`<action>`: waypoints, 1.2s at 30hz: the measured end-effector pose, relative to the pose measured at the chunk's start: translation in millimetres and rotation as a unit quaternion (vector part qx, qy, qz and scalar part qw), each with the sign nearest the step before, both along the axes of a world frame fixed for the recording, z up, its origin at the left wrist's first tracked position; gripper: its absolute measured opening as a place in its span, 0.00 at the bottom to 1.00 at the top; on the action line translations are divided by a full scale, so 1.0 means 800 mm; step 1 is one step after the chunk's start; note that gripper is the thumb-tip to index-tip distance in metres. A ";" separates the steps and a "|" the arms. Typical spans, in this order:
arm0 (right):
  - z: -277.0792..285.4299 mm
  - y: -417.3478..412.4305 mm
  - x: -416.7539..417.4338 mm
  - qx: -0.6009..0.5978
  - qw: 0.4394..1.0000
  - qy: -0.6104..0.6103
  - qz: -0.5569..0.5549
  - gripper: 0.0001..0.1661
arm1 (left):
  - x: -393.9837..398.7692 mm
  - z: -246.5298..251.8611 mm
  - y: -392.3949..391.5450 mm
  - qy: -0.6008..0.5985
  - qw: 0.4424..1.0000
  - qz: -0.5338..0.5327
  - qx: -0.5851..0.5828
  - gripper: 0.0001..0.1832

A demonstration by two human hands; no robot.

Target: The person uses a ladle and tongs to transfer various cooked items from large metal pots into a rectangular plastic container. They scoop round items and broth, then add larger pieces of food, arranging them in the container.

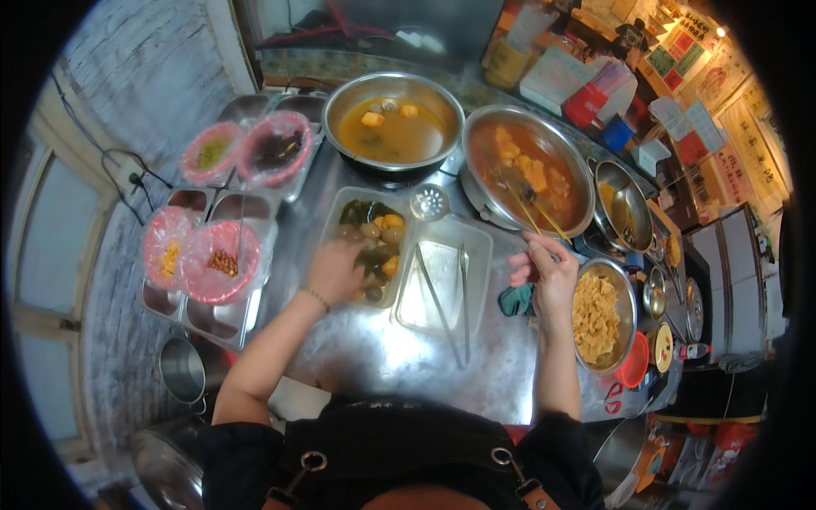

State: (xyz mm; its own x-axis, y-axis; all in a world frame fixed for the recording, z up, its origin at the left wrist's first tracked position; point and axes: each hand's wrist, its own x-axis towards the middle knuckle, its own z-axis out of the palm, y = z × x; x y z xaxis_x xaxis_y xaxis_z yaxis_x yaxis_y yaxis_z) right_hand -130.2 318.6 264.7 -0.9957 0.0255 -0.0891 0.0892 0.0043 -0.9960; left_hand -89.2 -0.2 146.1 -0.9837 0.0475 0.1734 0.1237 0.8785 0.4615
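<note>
My left hand [336, 271], blurred, is over the left side of a translucent plastic tub [326, 213]. Brown eggs [390, 234], dark kelp [360, 211] and orange-yellow chunks [390, 265] lie in that tub. Its fingertips are hard to make out, so whether they grip anything is unclear. With its fingers at their upper ends, my right hand [549, 268] holds thin yellow sticks [542, 215], skewers or chopsticks. Their lower ends reach into a steel pot [473, 169] of red-brown broth with tofu-like pieces [533, 172]. A dark green cloth [515, 299] lies beside the right wrist.
Metal tongs [465, 306] rest in a second plastic tub [408, 312]. Behind it are a slotted ladle [429, 202] and a basin of yellow broth [357, 137]. Pink bag-lined bowls [220, 296] sit on steel pans at left. A bowl of fried pieces [596, 319] stands at right.
</note>
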 end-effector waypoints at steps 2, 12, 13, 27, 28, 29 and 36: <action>0.013 0.003 0.007 -0.010 1.000 0.001 0.003 0.15 | 0.021 -0.015 -0.011 0.039 0.999 -0.013 0.023 0.16; 0.020 -0.051 -0.078 -0.071 0.995 0.060 -0.022 0.17 | 0.142 -0.112 -0.040 0.087 0.951 0.235 0.181 0.13; 0.012 -0.064 -0.098 -0.055 0.996 0.068 -0.021 0.18 | 0.147 -0.125 -0.039 0.099 0.957 0.228 0.152 0.14; -0.089 -0.213 -0.273 0.044 0.995 0.089 -0.009 0.19 | 0.152 -0.161 -0.030 0.040 0.967 0.249 -0.028 0.26; -0.089 -0.219 -0.275 0.022 0.997 0.068 0.010 0.21 | 0.152 -0.161 -0.031 0.039 0.968 0.247 -0.029 0.26; -0.091 -0.221 -0.274 0.014 0.998 0.052 0.013 0.21 | 0.152 -0.162 -0.031 0.038 0.968 0.245 -0.030 0.26; -0.088 -0.226 -0.235 -0.041 0.995 -0.049 0.074 0.20 | 0.154 -0.158 -0.030 0.046 0.967 0.248 -0.033 0.25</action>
